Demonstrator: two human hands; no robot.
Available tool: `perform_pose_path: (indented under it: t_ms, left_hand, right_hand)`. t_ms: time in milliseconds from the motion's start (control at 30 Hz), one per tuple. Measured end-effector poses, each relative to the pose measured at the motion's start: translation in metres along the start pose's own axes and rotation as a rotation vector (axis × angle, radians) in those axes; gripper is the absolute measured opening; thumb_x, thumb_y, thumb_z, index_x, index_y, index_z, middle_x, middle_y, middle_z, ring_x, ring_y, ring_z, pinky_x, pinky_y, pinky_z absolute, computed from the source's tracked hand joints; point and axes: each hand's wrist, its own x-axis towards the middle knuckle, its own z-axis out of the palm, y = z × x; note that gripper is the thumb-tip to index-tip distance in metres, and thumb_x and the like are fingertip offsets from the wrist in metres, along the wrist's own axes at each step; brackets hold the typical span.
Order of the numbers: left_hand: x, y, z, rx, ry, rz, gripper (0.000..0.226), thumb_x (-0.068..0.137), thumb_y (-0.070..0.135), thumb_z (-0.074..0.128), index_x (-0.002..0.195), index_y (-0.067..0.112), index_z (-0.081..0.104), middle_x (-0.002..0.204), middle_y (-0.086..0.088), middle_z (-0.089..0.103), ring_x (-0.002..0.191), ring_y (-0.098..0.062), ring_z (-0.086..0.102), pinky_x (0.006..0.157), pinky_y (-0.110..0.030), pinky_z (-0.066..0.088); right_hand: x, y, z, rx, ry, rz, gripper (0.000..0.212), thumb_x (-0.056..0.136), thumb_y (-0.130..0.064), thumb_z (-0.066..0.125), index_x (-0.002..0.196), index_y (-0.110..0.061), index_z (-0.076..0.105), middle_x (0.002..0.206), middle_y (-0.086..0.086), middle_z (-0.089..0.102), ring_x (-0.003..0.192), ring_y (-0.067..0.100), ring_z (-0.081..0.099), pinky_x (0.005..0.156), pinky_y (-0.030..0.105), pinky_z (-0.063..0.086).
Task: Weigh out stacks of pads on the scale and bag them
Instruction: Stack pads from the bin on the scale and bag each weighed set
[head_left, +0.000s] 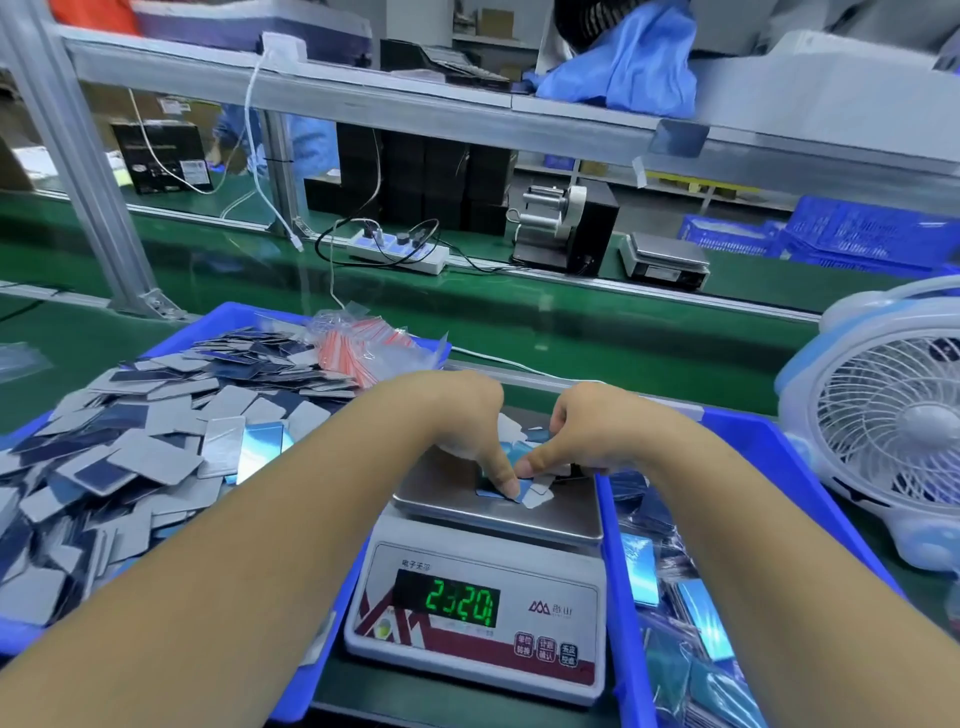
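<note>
A white digital scale (478, 623) with a steel pan (561, 512) stands in front of me, its green display lit. On the pan lies a small stack of blue and grey pads (530, 491). My left hand (457, 415) and my right hand (597, 426) meet over the pan, fingers curled, both thumbs and fingertips pinching the stack of pads. A blue tray (234, 314) on the left holds a big heap of loose grey and blue pads (156, 431). A bundle of small red-striped zip bags (363, 345) lies on that tray's far right corner.
A blue bin (769, 447) on the right holds bagged pads (696, 623). A white and blue desk fan (893, 415) stands at the far right. Behind, on the green conveyor, are a power strip (400, 249), a label dispenser (566, 228) and a second scale (665, 260).
</note>
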Motion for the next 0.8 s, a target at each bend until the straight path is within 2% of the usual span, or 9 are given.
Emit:
perform_pose_path:
  t_ms: [67, 133, 167, 267, 367, 400, 533, 700, 800]
  left_hand:
    - [0.001, 0.002, -0.004, 0.000, -0.007, -0.009, 0.070, 0.060, 0.068, 0.083, 0.097, 0.014, 0.060, 0.091, 0.004, 0.062, 0.077, -0.016, 0.057, 0.059, -0.029, 0.041]
    - [0.003, 0.003, -0.005, -0.031, 0.003, -0.017, 0.059, 0.062, 0.063, 0.085, 0.078, 0.015, 0.054, 0.074, 0.004, 0.055, 0.065, -0.015, 0.050, 0.056, -0.029, 0.037]
    - [0.003, 0.003, -0.005, -0.061, 0.012, -0.025, 0.058, 0.062, 0.060, 0.086, 0.075, 0.014, 0.053, 0.072, 0.003, 0.054, 0.064, -0.016, 0.049, 0.057, -0.029, 0.036]
    - [0.003, 0.002, -0.004, -0.126, 0.042, -0.035, 0.056, 0.064, 0.056, 0.087, 0.077, 0.011, 0.055, 0.070, 0.001, 0.051, 0.063, -0.019, 0.046, 0.058, -0.030, 0.033]
    - [0.002, -0.001, -0.002, -0.171, 0.045, -0.022, 0.052, 0.068, 0.053, 0.086, 0.080, 0.012, 0.057, 0.072, 0.001, 0.052, 0.065, -0.020, 0.045, 0.059, -0.031, 0.032]
    - [0.002, -0.002, -0.001, -0.195, 0.044, -0.018, 0.050, 0.068, 0.051, 0.086, 0.080, 0.013, 0.056, 0.072, 0.001, 0.053, 0.065, -0.020, 0.045, 0.059, -0.030, 0.032]
    - [0.000, -0.005, 0.002, -0.238, 0.080, -0.006, 0.047, 0.069, 0.047, 0.087, 0.081, 0.015, 0.055, 0.079, 0.000, 0.057, 0.066, -0.017, 0.047, 0.057, -0.030, 0.033]
    - [-0.003, -0.012, 0.008, -0.361, 0.158, 0.067, 0.036, 0.073, 0.034, 0.086, 0.086, 0.024, 0.054, 0.087, 0.006, 0.059, 0.073, -0.012, 0.054, 0.059, -0.029, 0.039]
    - [-0.007, -0.018, 0.014, -0.517, 0.207, 0.143, 0.032, 0.081, 0.023, 0.080, 0.090, 0.028, 0.050, 0.089, 0.007, 0.061, 0.074, -0.009, 0.056, 0.061, -0.026, 0.042]
  right_hand:
    - [0.001, 0.000, -0.001, 0.040, 0.008, 0.013, 0.057, 0.060, -0.062, 0.084, 0.057, -0.013, 0.053, 0.038, -0.004, 0.043, 0.033, 0.014, 0.040, 0.042, 0.017, 0.035]
    - [0.000, 0.001, 0.000, 0.078, 0.033, 0.022, 0.055, 0.062, -0.060, 0.084, 0.057, -0.013, 0.055, 0.040, -0.003, 0.041, 0.037, 0.016, 0.038, 0.045, 0.020, 0.033]
    - [0.000, 0.002, 0.001, 0.102, 0.051, 0.022, 0.054, 0.062, -0.059, 0.084, 0.060, -0.013, 0.057, 0.044, 0.000, 0.041, 0.041, 0.018, 0.037, 0.047, 0.023, 0.031]
    - [0.001, 0.004, 0.006, 0.199, 0.091, 0.015, 0.051, 0.064, -0.054, 0.086, 0.069, -0.013, 0.057, 0.064, 0.006, 0.041, 0.060, 0.022, 0.033, 0.057, 0.030, 0.024]
    - [0.002, 0.007, 0.011, 0.336, 0.113, 0.032, 0.057, 0.060, -0.048, 0.089, 0.085, -0.001, 0.069, 0.075, 0.004, 0.049, 0.069, 0.019, 0.040, 0.064, 0.030, 0.029]
    - [0.002, 0.007, 0.011, 0.365, 0.117, 0.037, 0.059, 0.059, -0.047, 0.090, 0.090, 0.000, 0.070, 0.074, 0.002, 0.052, 0.069, 0.018, 0.042, 0.063, 0.028, 0.031]
    - [0.003, 0.006, 0.011, 0.403, 0.117, 0.031, 0.041, 0.058, -0.046, 0.090, 0.078, -0.015, 0.073, 0.061, -0.008, 0.059, 0.056, 0.012, 0.047, 0.048, 0.021, 0.032]
    - [0.004, 0.007, 0.014, 0.449, 0.161, -0.154, 0.026, 0.068, -0.039, 0.086, 0.073, -0.021, 0.068, 0.063, -0.013, 0.060, 0.059, 0.008, 0.051, 0.055, 0.025, 0.038]
    - [0.003, 0.007, 0.014, 0.430, 0.238, -0.265, 0.028, 0.073, -0.038, 0.084, 0.077, -0.017, 0.065, 0.063, -0.011, 0.055, 0.056, 0.008, 0.043, 0.055, 0.026, 0.036]
